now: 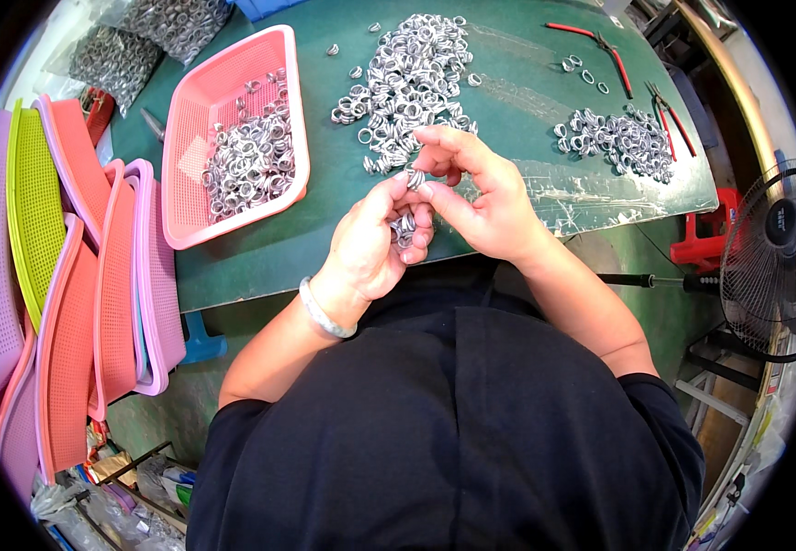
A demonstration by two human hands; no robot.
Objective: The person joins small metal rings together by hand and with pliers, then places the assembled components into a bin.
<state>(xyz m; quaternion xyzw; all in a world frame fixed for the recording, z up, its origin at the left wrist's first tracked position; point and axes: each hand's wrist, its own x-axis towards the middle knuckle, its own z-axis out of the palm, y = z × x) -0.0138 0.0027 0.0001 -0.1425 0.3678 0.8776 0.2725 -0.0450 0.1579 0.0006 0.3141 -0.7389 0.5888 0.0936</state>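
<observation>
My left hand (369, 241) is curled palm up around a few silver metal rings (403, 230), its bracelet showing at the wrist. Between its thumb and the fingertips of my right hand (479, 195) is another silver ring (414, 180), which both hands pinch. Just beyond my fingers spreads a large heap of similar rings (416, 78) on the green table (508, 55). To the left stands a pink plastic basket (301, 129) partly filled with rings. The undersides of my right fingers are partly hidden.
A smaller ring pile (614, 142) lies at the right, near red-handled pliers (622, 69) and a second pair (673, 124). Stacked colourful baskets (67, 266) crowd the left side. Bags of rings (118, 64) sit at the far left. A black fan (770, 257) stands right.
</observation>
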